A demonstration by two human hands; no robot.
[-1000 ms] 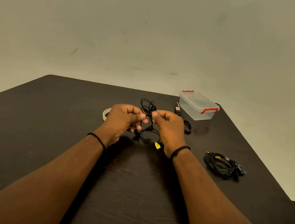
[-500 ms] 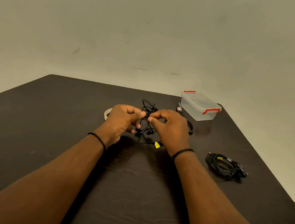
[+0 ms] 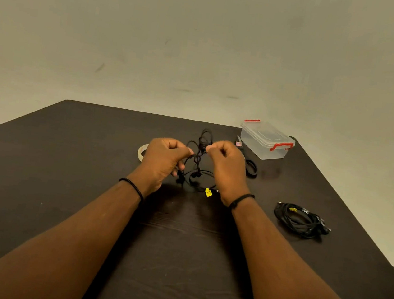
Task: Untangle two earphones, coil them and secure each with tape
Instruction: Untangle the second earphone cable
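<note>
Both hands, left hand [image 3: 165, 160] and right hand [image 3: 226, 163], pinch the earphones [image 3: 198, 159] and have drawn slightly apart, seemingly loosening the tangle above the bench [image 3: 63, 182].

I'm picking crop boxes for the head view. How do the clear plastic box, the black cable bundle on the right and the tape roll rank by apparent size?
1. clear plastic box and black cable bundle: they look alike, and the bundle lies nearer the camera, so I won't rank them.
2. tape roll: smallest, partly hidden behind the left hand.
</note>
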